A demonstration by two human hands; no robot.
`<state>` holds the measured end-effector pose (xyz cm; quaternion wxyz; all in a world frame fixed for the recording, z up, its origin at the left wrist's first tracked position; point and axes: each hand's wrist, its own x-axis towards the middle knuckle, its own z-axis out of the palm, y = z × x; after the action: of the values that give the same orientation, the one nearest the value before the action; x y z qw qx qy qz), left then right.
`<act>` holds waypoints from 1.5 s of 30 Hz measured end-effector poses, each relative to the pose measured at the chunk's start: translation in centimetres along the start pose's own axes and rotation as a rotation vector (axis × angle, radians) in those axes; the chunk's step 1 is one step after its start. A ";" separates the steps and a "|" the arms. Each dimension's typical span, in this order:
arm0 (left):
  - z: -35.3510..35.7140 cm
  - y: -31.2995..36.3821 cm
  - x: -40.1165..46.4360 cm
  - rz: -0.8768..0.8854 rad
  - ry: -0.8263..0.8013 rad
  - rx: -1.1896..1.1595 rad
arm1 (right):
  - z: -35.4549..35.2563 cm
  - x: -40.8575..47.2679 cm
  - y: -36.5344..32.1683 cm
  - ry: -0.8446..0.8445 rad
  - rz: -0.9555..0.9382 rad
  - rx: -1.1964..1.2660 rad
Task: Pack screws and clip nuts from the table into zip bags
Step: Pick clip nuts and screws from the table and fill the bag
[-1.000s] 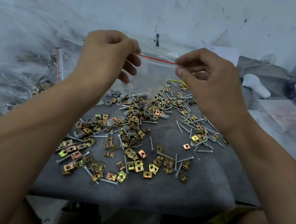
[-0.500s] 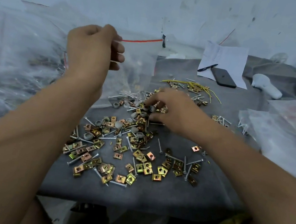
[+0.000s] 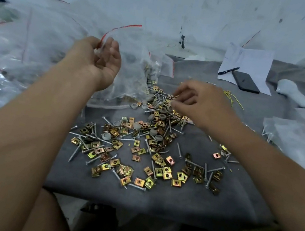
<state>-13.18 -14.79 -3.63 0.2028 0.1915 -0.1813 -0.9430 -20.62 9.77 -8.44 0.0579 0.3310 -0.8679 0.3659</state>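
A clear zip bag [image 3: 129,52] with a red seal strip hangs at the upper left, held up by my left hand [image 3: 98,61], palm toward me, fingers curled round its top edge. Below, on the grey cloth-covered table [image 3: 154,197], lies a spread of gold clip nuts [image 3: 162,172], silver screws [image 3: 75,152] and grey plastic caps [image 3: 163,110]. My right hand [image 3: 199,103] hovers low over the far end of this pile, fingers bent and pinching at small parts; what it pinches is too small to tell.
Heaps of filled and empty clear bags [image 3: 18,50] cover the left side, more bags [image 3: 299,142] lie at the right. At the back stand a paper sheet [image 3: 252,61] with a pen [image 3: 228,70], a black phone [image 3: 245,82], a white object [image 3: 292,94] and yellow ties [image 3: 232,99].
My right hand let go of the bag's seal and dropped to the pile of parts. My left hand turned palm-up, still holding the bag, which now hangs to the left.
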 end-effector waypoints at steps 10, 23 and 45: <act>1.1 -0.8 -0.1 0.084 -0.022 0.322 | 0.0 0.6 -0.8 -0.089 -0.151 -0.263; 1.5 -1.4 -0.6 0.187 -0.022 0.497 | 0.9 0.9 -1.1 -0.218 -0.187 -0.584; 1.7 -1.9 -0.6 0.187 -0.027 0.521 | -1.7 0.7 -1.3 -0.112 0.364 1.062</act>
<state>-14.04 -12.49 -2.75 0.2304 0.2072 -0.4373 -0.8443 -20.60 9.85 -6.18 -0.2270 0.1788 -0.6094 0.7384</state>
